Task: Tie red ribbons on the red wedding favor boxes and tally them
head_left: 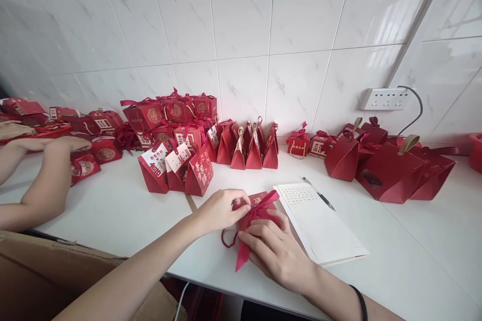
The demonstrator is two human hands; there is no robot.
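Observation:
A small red gift box [259, 196] with gold characters lies on the white table in front of me. A pinkish-red ribbon [269, 201] is looped into a bow on top, with one tail [243, 257] hanging toward me. My left hand [222, 209] pinches the ribbon at the left of the bow between thumb and finger. From the right, my right hand [276, 251] is curled over the box and grips the ribbon near the knot; its fingertips are partly hidden. A dark red cord loop [228, 238] sticks out beside the box.
An open notebook [324, 225] with handwriting and a pen [318, 193] lie right of the box. Several red gift boxes [199, 171] stand along the wall, with larger red bags [391, 173] at right. Another person's arms [41, 180] reach in at left, above a cardboard box [48, 276].

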